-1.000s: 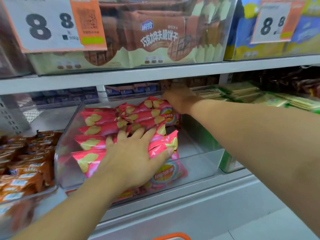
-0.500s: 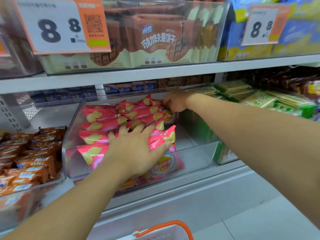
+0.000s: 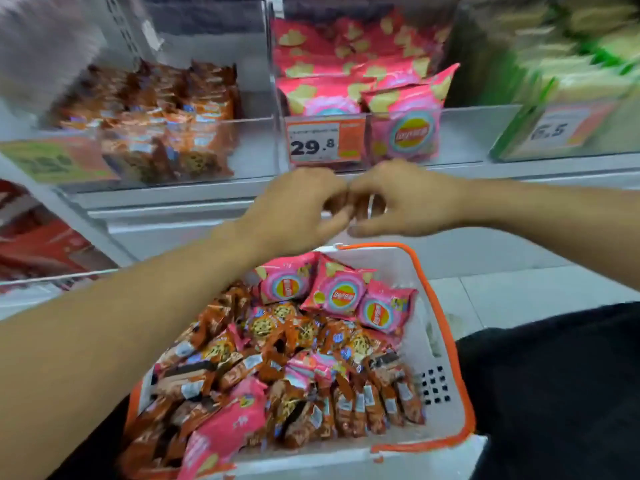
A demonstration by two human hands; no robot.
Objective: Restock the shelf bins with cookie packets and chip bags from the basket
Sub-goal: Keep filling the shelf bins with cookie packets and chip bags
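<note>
A white basket with an orange rim (image 3: 446, 341) sits low in front of me, full of brown cookie packets (image 3: 277, 341) and pink chip bags (image 3: 337, 292). Above it, the clear shelf bin (image 3: 460, 133) holds pink chip bags (image 3: 401, 129) behind a 29.8 price tag. The bin to its left (image 3: 249, 147) holds brown cookie packets (image 3: 166, 109). My left hand (image 3: 294, 209) and right hand (image 3: 405, 202) hover side by side over the basket's far edge, fingers loosely curled and holding nothing. Their fingertips nearly meet.
A bin of green and cream packets (image 3: 571, 64) stands at the right with a 6.5 tag. Red packages (image 3: 38, 244) lie on a lower shelf at the left. My dark-clothed leg (image 3: 554, 393) is beside the basket. Grey floor tiles (image 3: 502, 296) show beyond.
Both hands have left the chip bin and dropped toward the basket. The view has tilted down, so the basket now fills the lower frame.
</note>
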